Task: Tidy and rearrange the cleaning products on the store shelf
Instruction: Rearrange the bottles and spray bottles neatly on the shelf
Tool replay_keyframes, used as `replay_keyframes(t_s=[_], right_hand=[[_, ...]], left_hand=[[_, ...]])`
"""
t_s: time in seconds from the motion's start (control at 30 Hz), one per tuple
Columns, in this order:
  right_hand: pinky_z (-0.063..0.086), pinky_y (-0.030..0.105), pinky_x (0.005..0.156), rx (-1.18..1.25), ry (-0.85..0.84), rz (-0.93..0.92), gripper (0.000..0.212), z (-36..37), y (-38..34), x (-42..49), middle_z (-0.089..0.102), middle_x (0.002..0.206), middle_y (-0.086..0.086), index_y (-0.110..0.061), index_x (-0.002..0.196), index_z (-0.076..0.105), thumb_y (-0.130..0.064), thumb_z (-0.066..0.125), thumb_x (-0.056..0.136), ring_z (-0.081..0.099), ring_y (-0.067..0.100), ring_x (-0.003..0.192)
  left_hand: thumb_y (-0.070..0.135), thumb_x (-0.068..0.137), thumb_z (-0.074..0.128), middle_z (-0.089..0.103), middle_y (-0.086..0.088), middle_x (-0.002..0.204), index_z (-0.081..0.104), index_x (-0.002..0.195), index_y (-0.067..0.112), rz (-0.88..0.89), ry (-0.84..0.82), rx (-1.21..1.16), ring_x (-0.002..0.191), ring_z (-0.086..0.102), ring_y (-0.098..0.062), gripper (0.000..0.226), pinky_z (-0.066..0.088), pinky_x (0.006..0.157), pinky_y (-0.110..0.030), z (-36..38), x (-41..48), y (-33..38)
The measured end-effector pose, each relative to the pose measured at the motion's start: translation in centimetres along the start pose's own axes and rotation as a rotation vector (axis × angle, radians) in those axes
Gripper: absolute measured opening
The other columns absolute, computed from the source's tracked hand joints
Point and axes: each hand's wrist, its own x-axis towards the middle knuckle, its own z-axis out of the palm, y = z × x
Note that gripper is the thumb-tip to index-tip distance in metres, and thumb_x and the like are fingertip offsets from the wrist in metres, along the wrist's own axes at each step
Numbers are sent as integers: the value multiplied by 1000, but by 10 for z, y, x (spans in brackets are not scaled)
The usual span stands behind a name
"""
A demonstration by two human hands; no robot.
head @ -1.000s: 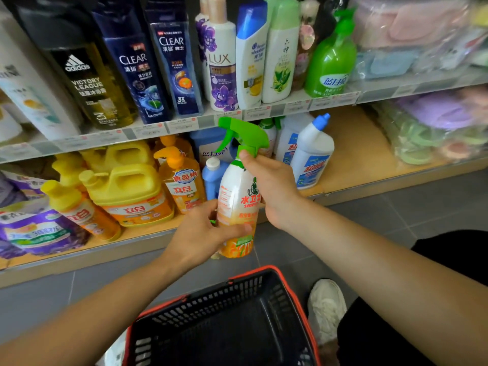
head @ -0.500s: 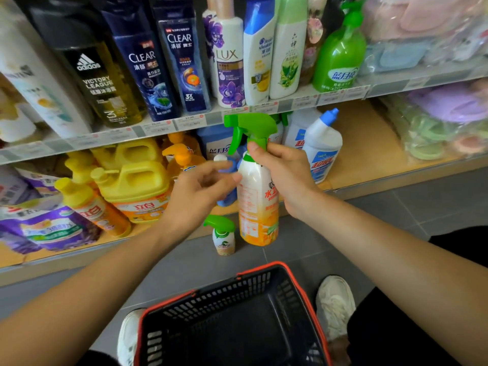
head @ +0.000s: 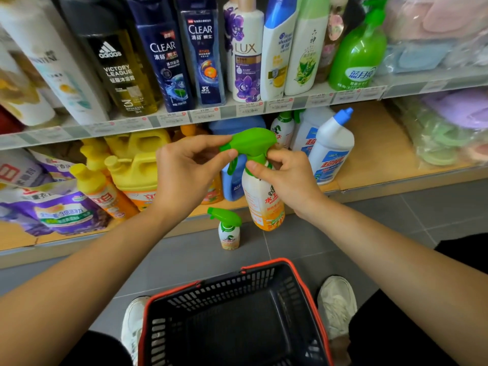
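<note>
I hold a white-and-orange spray bottle [head: 262, 204] with a green trigger head in the air in front of the lower shelf [head: 375, 154]. My right hand [head: 286, 178] grips its neck just under the head. My left hand [head: 184, 170] pinches the green nozzle end between thumb and fingers. A smaller spray bottle [head: 228, 228] of the same kind stands on the grey floor below. On the lower shelf stand yellow detergent jugs [head: 134, 167], a blue bottle [head: 233, 180] and a white toilet-cleaner bottle [head: 330, 151].
A black shopping basket [head: 232, 283] with a red rim sits on the floor between my white shoes. The upper shelf [head: 184, 117] carries shampoo and body-wash bottles. Purple refill pouches [head: 52, 207] lie at the lower left; bagged sponges [head: 443, 133] fill the right.
My left hand left the bottle's body and rose to pinch the green spray head. The bottle was lifted higher, uncovering the small spray bottle on the floor.
</note>
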Motion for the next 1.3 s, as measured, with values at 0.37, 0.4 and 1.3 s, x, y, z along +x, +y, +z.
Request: replay_keyframes(t_s=[0.37, 0.4, 1.3], right_hand=[[41, 34, 69, 186, -113, 184, 51, 4, 10, -5, 55, 83, 39, 21, 81, 53, -24, 75, 88, 50, 20, 75], [41, 34, 69, 187, -114, 186, 52, 4, 10, -6, 55, 84, 40, 22, 81, 53, -25, 75, 88, 50, 20, 75], [44, 38, 73, 133, -125, 178, 54, 3, 14, -6, 57, 95, 44, 25, 93, 55, -25, 76, 86, 54, 32, 74]], left_hand=[[11, 88, 79, 76, -11, 106, 77, 110, 2, 534, -75, 352, 95, 74, -21, 24, 55, 86, -22, -15, 8, -16], [12, 88, 79, 76, -9, 106, 77, 110, 2, 460, -75, 304, 96, 73, -19, 24, 53, 88, -17, -13, 7, -15], [9, 80, 82, 76, -6, 103, 79, 106, 5, 253, -124, 234, 94, 71, -15, 26, 60, 83, -32, -17, 5, -8]])
